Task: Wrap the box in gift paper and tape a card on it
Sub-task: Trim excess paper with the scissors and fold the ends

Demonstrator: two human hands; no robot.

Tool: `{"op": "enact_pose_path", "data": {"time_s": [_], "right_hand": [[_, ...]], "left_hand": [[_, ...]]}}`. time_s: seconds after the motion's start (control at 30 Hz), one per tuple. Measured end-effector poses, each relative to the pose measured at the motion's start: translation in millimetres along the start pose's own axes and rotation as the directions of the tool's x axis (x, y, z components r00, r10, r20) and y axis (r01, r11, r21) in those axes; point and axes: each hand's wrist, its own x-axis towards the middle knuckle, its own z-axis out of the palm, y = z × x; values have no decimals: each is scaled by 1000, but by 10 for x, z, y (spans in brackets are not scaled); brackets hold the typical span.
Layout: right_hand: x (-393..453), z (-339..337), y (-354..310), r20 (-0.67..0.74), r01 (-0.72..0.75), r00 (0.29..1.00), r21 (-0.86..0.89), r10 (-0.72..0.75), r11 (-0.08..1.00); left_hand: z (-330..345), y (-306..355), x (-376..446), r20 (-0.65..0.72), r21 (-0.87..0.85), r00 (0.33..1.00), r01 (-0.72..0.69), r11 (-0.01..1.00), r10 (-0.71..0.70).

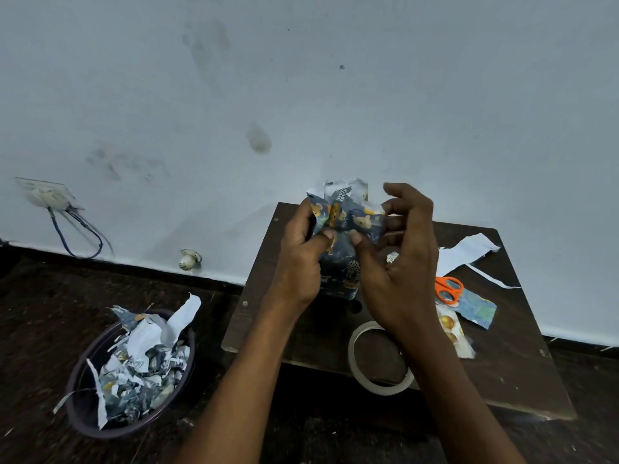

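Note:
A box wrapped in dark blue gift paper with bear prints (341, 259) stands on end on the brown wooden board (502, 363). Loose paper flaps stick up at its top. My left hand (301, 256) grips the left side, its thumb pressing the folded paper near the top. From the right, my right hand (398, 262) pinches a paper flap with thumb and fingers. A roll of clear tape (355, 360) lies on the board just below my right wrist. I cannot pick out a card.
Orange-handled scissors (449, 289) lie at the right on paper scraps (475, 309); a white paper strip (469, 251) lies behind them. A dark bowl (87, 426) full of paper offcuts sits on the floor at left. A wall stands close behind, with a socket (47, 195).

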Motion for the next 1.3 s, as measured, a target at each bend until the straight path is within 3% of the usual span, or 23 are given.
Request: {"op": "enact_pose_path", "data": {"time_s": [0.23, 0.37, 0.53, 0.7, 0.83, 1.13, 1.3], "right_hand": [[-14, 58, 83, -164, -57, 986, -92, 42, 994], [21, 20, 47, -141, -36, 990, -73, 25, 997], [26, 1, 57, -93, -43, 995, -58, 38, 997], [36, -47, 12, -34, -40, 999, -1, 39, 999], [124, -144, -80, 55, 97, 994, -91, -92, 991], [265, -394, -203, 251, 179, 962, -284, -107, 942], [270, -394, -173, 375, 236, 922, -339, -99, 911]], "left_hand": [[21, 43, -53, 63, 109, 995, -79, 991, 73], [30, 87, -64, 99, 257, 978, -205, 944, 185], [43, 10, -33, 14, 330, 974, -220, 918, 228], [44, 47, -40, 16, 214, 971, -236, 948, 238], [27, 94, -59, 90, 103, 965, -253, 962, 245], [28, 93, -108, 96, 53, 982, -169, 984, 163], [60, 128, -106, 142, 12, 971, -198, 980, 195]]}}
